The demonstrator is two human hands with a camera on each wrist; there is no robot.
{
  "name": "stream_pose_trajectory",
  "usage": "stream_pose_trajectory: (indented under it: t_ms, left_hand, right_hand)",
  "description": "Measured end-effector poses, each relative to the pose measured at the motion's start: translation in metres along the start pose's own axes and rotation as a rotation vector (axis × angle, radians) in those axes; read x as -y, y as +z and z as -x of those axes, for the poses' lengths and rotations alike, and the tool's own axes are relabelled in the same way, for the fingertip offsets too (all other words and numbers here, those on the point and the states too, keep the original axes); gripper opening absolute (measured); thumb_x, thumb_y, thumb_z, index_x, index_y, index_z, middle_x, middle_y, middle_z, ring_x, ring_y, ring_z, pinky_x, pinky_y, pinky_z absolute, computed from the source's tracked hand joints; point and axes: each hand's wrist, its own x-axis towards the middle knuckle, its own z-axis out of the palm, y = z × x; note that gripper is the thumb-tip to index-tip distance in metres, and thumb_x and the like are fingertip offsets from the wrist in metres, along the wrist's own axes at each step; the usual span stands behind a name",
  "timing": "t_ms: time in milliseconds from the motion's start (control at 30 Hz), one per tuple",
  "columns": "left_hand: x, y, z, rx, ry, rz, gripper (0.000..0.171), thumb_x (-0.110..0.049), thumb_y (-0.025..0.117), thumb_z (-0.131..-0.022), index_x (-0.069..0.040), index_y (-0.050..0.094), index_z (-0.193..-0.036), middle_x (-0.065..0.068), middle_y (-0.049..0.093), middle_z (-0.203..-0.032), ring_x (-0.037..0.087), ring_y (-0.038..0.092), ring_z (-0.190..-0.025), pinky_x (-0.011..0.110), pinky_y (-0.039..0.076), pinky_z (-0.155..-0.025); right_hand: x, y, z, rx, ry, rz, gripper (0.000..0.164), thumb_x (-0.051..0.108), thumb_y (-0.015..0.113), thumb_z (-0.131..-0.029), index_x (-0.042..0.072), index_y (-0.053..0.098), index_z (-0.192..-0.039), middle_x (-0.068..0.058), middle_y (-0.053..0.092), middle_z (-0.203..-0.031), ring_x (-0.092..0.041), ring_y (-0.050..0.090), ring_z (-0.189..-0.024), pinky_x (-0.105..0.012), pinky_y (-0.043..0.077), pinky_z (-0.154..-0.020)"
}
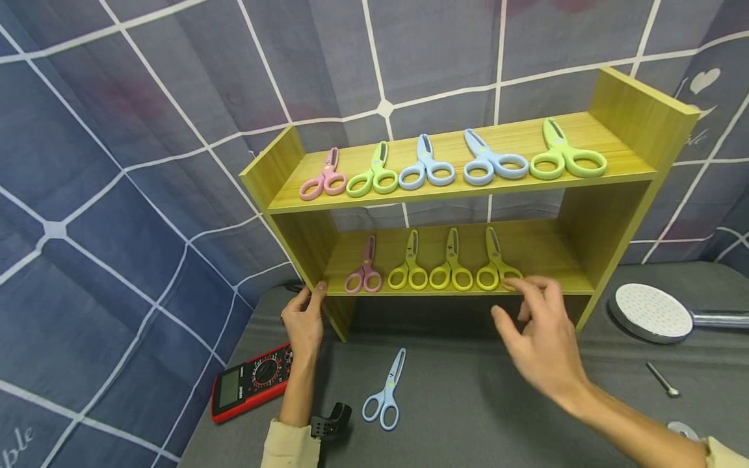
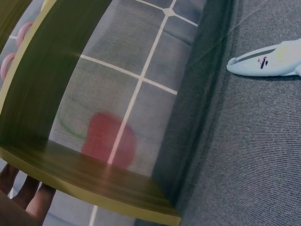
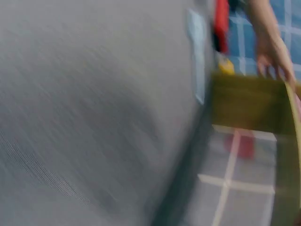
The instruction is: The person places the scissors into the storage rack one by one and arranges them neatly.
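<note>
A two-tier wooden shelf (image 1: 576, 260) bears scissors with plastic handles on both boards. My left hand (image 1: 304, 325) grips its left side panel, thumb at the front edge; in the left wrist view its fingers (image 2: 35, 197) lie against that panel. On the lower board are pink scissors (image 1: 367, 263) and three yellow pairs. My right hand (image 1: 544, 338) is just in front of the rightmost yellow scissors (image 1: 495, 257), thumb and fingers apart. One fingertip overlaps a handle loop; contact is unclear. Light-blue scissors (image 1: 389, 389) lie on the grey cloth below. The right wrist view is blurred.
Along the upper board lie pink scissors (image 1: 329, 172), plus green and blue pairs. A red multimeter (image 1: 251, 383) lies left of my left forearm. At right are a shower head (image 1: 652, 312), a bolt (image 1: 662, 379) and a washer (image 1: 681, 429). A tiled-pattern curtain (image 1: 175, 260) hangs behind.
</note>
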Motion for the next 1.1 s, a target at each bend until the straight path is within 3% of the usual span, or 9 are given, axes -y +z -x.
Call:
stream_pose_trajectory:
  t_ms: [100, 200, 333, 467, 633, 800, 967, 1100]
  left_hand:
    - [0.0, 0.001, 0.0, 0.005, -0.001, -0.003, 0.024, -0.004, 0.066, -0.093, 0.008, 0.07, -0.114, 0.024, 0.068, -0.109, 0.004, 0.065, -0.091, 0.02, 0.05, -0.08]
    - [0.0, 0.001, 0.0, 0.003, -0.007, -0.005, 0.024, -0.005, 0.066, -0.093, 0.008, 0.07, -0.113, 0.024, 0.068, -0.11, 0.004, 0.065, -0.091, 0.021, 0.05, -0.08]
    - [-0.001, 0.002, 0.001, -0.005, -0.014, -0.008, 0.023, -0.004, 0.066, -0.093, 0.007, 0.071, -0.113, 0.023, 0.069, -0.107, 0.004, 0.065, -0.088, 0.021, 0.05, -0.079]
    - [-0.002, 0.002, 0.001, -0.005, -0.009, -0.012, 0.023, -0.004, 0.066, -0.093, 0.008, 0.07, -0.113, 0.022, 0.069, -0.106, 0.004, 0.064, -0.087, 0.021, 0.05, -0.078]
    - [-0.002, 0.002, 0.001, -0.007, -0.011, 0.001, 0.023, -0.004, 0.067, -0.093, 0.007, 0.071, -0.113, 0.022, 0.069, -0.107, 0.004, 0.065, -0.088, 0.02, 0.05, -0.078]
    - [-0.002, 0.002, 0.0, 0.0, -0.021, 0.004, 0.024, -0.004, 0.067, -0.093, 0.008, 0.07, -0.114, 0.018, 0.071, -0.105, 0.004, 0.065, -0.087, 0.02, 0.05, -0.079]
    - [0.0, 0.002, 0.0, -0.014, -0.026, 0.01, 0.023, -0.003, 0.067, -0.092, 0.008, 0.071, -0.112, 0.016, 0.071, -0.103, 0.004, 0.065, -0.087, 0.02, 0.05, -0.079]
    - [0.0, 0.001, -0.001, -0.014, -0.024, 0.009, 0.024, -0.004, 0.067, -0.093, 0.007, 0.07, -0.113, 0.019, 0.07, -0.107, 0.004, 0.065, -0.089, 0.02, 0.05, -0.08]
  right_hand:
    - [0.006, 0.017, 0.027, 0.08, -0.009, -0.023, 0.045, -0.001, 0.078, -0.075, 0.007, 0.065, -0.118, -0.003, 0.051, -0.101, -0.004, 0.04, -0.068, -0.021, 0.035, -0.055]
    - [0.012, 0.036, 0.054, 0.252, 0.028, -0.071, 0.045, 0.003, 0.08, -0.077, 0.014, 0.065, -0.118, 0.007, 0.051, -0.099, -0.002, 0.042, -0.066, -0.022, 0.036, -0.053]
    - [0.022, 0.058, 0.082, 0.478, 0.054, -0.106, 0.046, 0.012, 0.081, -0.079, 0.014, 0.064, -0.121, 0.008, 0.05, -0.101, -0.003, 0.047, -0.071, -0.024, 0.041, -0.058]
    - [0.033, 0.077, 0.092, 0.68, 0.039, -0.129, 0.052, 0.022, 0.08, -0.082, 0.01, 0.061, -0.128, 0.005, 0.049, -0.103, -0.008, 0.052, -0.084, -0.033, 0.047, -0.068]
    - [0.042, 0.096, 0.09, 0.92, 0.108, -0.202, 0.063, 0.032, 0.078, -0.084, 0.014, 0.054, -0.139, 0.004, 0.048, -0.103, -0.007, 0.048, -0.083, -0.029, 0.044, -0.066]
    - [0.045, 0.112, 0.088, 1.01, 0.077, -0.139, 0.07, 0.033, 0.08, -0.08, 0.016, 0.052, -0.142, 0.003, 0.042, -0.095, -0.007, 0.04, -0.073, -0.024, 0.036, -0.055]
    - [0.048, 0.122, 0.084, 1.041, -0.004, -0.005, 0.068, 0.037, 0.083, -0.077, 0.014, 0.059, -0.136, -0.003, 0.051, -0.099, -0.007, 0.047, -0.074, -0.027, 0.042, -0.056]
    - [0.049, 0.123, 0.083, 1.031, -0.016, 0.006, 0.061, 0.032, 0.085, -0.075, 0.012, 0.063, -0.128, -0.005, 0.057, -0.099, -0.009, 0.052, -0.075, -0.03, 0.044, -0.057]
